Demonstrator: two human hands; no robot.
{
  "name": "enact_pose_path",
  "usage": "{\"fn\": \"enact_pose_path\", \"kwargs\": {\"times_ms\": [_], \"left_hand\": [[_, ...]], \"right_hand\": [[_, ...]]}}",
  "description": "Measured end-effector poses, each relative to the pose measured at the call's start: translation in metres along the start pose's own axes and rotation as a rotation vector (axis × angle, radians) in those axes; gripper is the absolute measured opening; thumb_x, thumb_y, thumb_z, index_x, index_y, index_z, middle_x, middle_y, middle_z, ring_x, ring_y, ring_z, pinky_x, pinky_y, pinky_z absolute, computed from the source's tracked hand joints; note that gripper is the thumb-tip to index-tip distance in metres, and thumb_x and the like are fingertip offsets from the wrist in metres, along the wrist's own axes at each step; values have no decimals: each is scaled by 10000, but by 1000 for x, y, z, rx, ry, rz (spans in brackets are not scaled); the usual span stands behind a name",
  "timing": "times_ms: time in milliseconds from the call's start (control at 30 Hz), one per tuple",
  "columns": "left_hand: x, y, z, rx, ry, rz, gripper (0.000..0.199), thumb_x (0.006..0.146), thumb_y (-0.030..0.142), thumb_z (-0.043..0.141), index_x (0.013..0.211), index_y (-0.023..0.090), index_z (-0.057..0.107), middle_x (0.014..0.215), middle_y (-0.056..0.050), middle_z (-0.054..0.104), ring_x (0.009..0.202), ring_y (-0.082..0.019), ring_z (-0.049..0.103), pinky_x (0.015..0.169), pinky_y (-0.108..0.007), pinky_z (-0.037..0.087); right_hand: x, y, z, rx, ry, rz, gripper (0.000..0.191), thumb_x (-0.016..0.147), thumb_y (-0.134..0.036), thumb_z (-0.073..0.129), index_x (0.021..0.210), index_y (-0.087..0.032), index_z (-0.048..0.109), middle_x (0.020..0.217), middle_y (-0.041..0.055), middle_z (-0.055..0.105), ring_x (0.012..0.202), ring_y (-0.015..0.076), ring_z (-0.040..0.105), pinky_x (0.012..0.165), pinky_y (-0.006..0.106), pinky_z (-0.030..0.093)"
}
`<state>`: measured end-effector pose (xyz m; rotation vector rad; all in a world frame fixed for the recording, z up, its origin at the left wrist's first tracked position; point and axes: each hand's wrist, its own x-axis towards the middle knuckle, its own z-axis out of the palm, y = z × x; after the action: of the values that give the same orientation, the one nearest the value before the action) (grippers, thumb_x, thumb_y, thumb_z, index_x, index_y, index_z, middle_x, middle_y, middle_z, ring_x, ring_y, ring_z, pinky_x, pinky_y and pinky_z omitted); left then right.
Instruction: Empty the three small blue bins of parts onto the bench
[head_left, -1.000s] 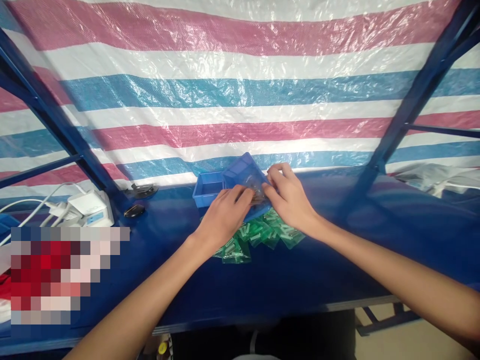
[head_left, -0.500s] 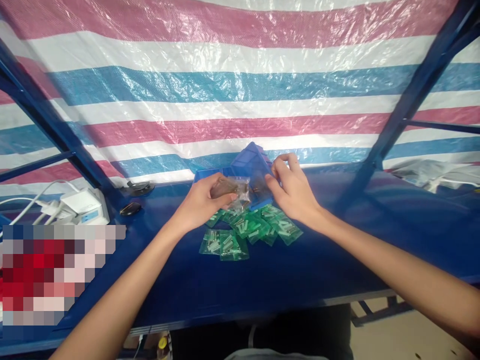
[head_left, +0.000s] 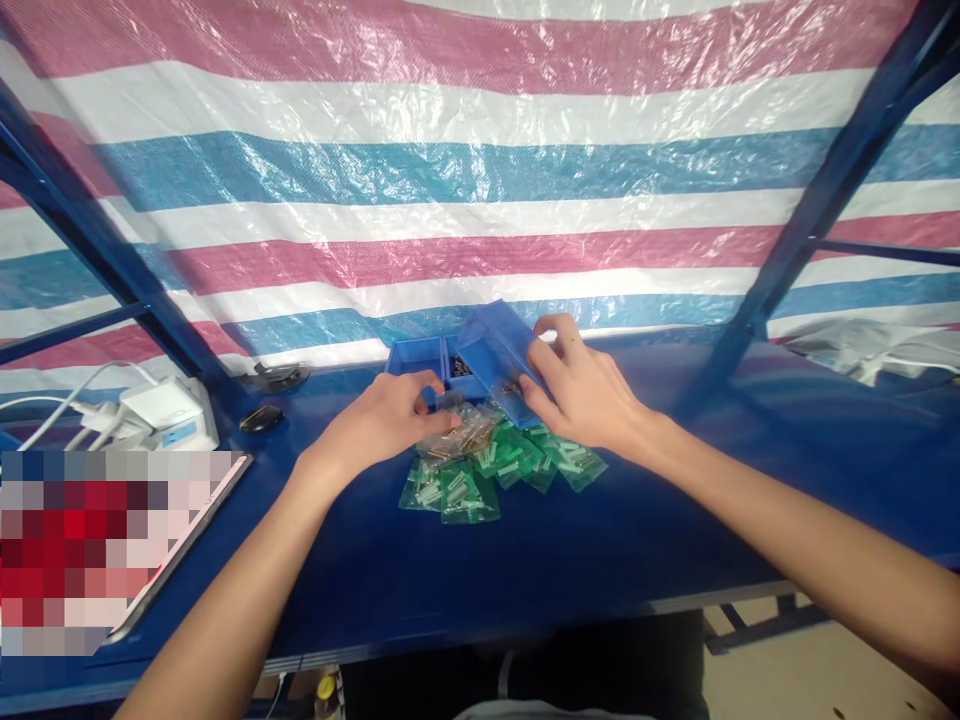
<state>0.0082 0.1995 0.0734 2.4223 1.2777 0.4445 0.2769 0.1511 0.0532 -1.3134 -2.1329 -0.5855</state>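
My left hand [head_left: 382, 418] has its thumb and fingers around the edge of a clear plastic bag [head_left: 466, 432] of small brownish metal parts. The bag rests low over a pile of green plastic packets [head_left: 469, 492], which hold small pale pieces. My right hand [head_left: 585, 385] grips the side of a blue plastic bin [head_left: 495, 345], tilted with its lower end down by the packets. A few small parts show near that low end. Behind my left hand stand a second blue bin [head_left: 416, 352] and one with dark small parts [head_left: 460, 368].
On the left of the blue table [head_left: 360, 590] are a black mouse [head_left: 261, 418], a white power strip with chargers [head_left: 169, 412] and a blurred-out flat object [head_left: 90, 550]. A striped plastic sheet [head_left: 480, 170] hangs behind. Clear plastic wrapping [head_left: 870, 350] lies at right.
My left hand has moved down and left, lowering the clear bag onto the green packets. The tilted bin in my right hand has dropped slightly, and the bins behind have come into view.
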Motion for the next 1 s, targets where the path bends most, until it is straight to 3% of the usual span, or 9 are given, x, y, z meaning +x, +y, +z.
{"fn": "enact_pose_path", "kwargs": {"times_ms": [133, 233, 300, 500, 667, 833, 900, 1000], "left_hand": [[2, 12, 19, 224, 207, 182, 426, 915, 574, 646, 1196, 255, 673, 1087, -98, 692, 929, -293, 696, 724, -389, 549], [6, 26, 42, 181, 240, 376, 479, 955, 447, 648, 1384, 266, 535, 1346, -109, 577, 1179, -304, 616, 922, -453, 561], [8, 35, 56, 189, 279, 437, 552, 933, 410, 686, 1420, 254, 480, 1430, -126, 500, 1245, -329, 565, 950, -492, 564], [13, 40, 68, 155, 340, 388, 810, 861, 440, 778, 1512, 248, 336, 1534, -161, 385, 1217, -365, 584, 813, -479, 621], [15, 34, 69, 171, 282, 437, 598, 959, 516, 630, 1473, 281, 435, 1459, -122, 467, 1236, -345, 556, 929, -528, 576], [13, 34, 70, 124, 269, 479, 315, 1010, 462, 553, 1218, 235, 621, 1254, -94, 562, 1116, -278, 589, 912, -466, 561], [11, 35, 70, 105, 250, 481, 300, 1018, 450, 538, 1201, 225, 616, 1229, -94, 566, 1082, -266, 592, 869, -441, 567], [11, 37, 72, 102, 281, 453, 422, 1019, 460, 530, 1369, 224, 529, 1317, -125, 520, 1121, -283, 572, 857, -446, 568]], "right_hand": [[-1, 4, 0, -84, -2, -105, 323, 997, -383, 377, 1076, -142, 577, 1310, 208, 482, 640, 140, 478, 446, 288, 208], [0, 7, -1, -124, 32, -182, 305, 998, -369, 377, 1053, -143, 574, 1295, 217, 511, 677, 165, 521, 455, 296, 230], [1, 8, -1, -134, 50, -224, 288, 994, -364, 384, 1031, -147, 571, 1286, 220, 527, 709, 183, 543, 466, 302, 258], [0, 20, 2, -79, 45, -224, 260, 963, -382, 430, 1016, -173, 576, 1319, 209, 529, 766, 211, 570, 500, 322, 359], [-2, 33, 6, -123, 60, -217, 304, 967, -427, 416, 1004, -169, 572, 1304, 216, 536, 769, 224, 568, 476, 317, 359], [-3, 43, 7, -153, 84, -221, 312, 976, -443, 412, 1036, -172, 555, 1302, 214, 535, 801, 237, 576, 474, 310, 337], [-4, 47, 7, -133, 101, -201, 298, 971, -443, 436, 1046, -176, 547, 1302, 214, 532, 796, 241, 572, 475, 313, 332], [-4, 51, 8, -89, 106, -132, 286, 959, -450, 474, 1048, -185, 531, 1301, 213, 523, 816, 257, 567, 487, 322, 343]]}}
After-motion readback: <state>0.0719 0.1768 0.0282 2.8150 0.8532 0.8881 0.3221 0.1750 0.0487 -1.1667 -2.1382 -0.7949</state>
